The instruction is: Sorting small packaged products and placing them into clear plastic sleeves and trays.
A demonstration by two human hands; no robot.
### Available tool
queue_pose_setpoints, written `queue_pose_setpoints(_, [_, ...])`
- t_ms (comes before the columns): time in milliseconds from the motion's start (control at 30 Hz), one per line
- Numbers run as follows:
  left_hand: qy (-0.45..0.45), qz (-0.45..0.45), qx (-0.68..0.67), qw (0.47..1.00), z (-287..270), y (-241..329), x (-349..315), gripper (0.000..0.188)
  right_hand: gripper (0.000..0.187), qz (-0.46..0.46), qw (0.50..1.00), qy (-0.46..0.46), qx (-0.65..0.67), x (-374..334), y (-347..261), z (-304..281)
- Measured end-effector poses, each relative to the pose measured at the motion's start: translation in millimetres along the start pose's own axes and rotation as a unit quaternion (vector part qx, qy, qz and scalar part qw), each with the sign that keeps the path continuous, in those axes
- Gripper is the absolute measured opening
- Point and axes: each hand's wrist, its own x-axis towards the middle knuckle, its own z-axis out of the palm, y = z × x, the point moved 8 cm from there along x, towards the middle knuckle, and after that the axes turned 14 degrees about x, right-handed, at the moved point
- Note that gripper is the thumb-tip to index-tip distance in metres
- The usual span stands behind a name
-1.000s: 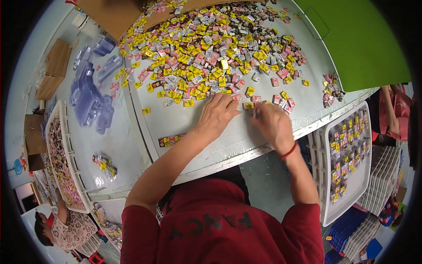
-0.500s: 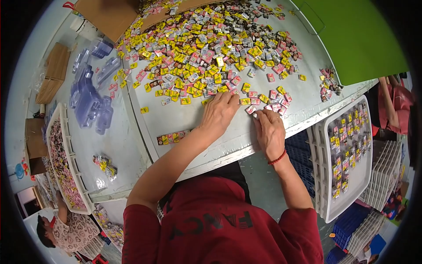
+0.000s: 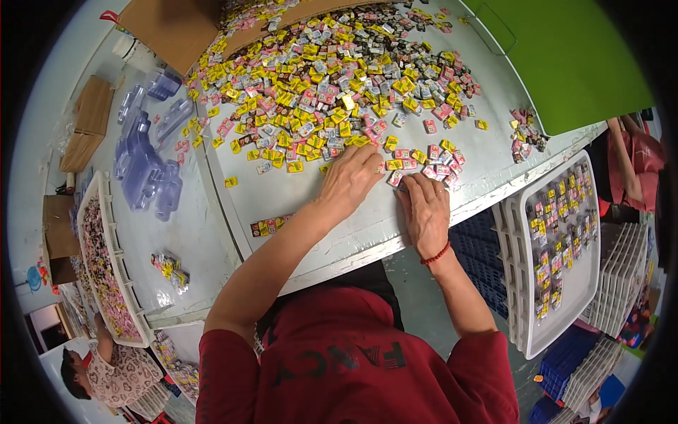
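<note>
Small coloured packets [image 3: 318, 95] lie heaped across the far part of the bench [image 3: 300, 189], presumably so plenty sit within reach. The left hand [image 3: 349, 178] bends over the heap's near fringe, the right hand [image 3: 427, 212] beside a loose cluster [image 3: 442, 168]; each grip looks narrow, but I cannot tell whether either holds a packet. One neat row [image 3: 267, 227] lies beside the left forearm [image 3: 274, 256], perhaps to avoid mixing

Before us, small multicoloured rectangular pieces [image 3: 318, 99] lie on our white flat table [image 3: 282, 189], clear moulded plastic shells [image 3: 148, 166] to their left, a white rectangular plastic tray [image 3: 573, 286] to our right.
</note>
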Motion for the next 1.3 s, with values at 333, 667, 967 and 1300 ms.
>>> queue_pose_setpoints(333, [-0.001,0.040,-0.013,0.999,3.7,12.0,-6.5,0.033,0.033,-0.055,0.998,-0.015,0.001,-11.5,-20.5,-6.0])
queue_pose_setpoints(667, [0.055,0.031,0.033,0.997,-7.9,26.5,-45.9,0.028,0.034,-0.011,0.992,-0.062,-0.107,-5.8,-0.7,8.4])
queue_pose_setpoints(967, [0.070,0.012,-0.007,0.997,-14.9,39.5,-80.4,0.028,0.031,-0.056,0.985,-0.055,-0.153,-9.8,-14.0,18.0])
queue_pose_setpoints(1300, [0.090,-0.016,-0.086,0.992,-20.8,26.3,-102.0,0.028,0.025,-0.098,0.986,-0.070,0.111,-26.1,-44.0,26.1])
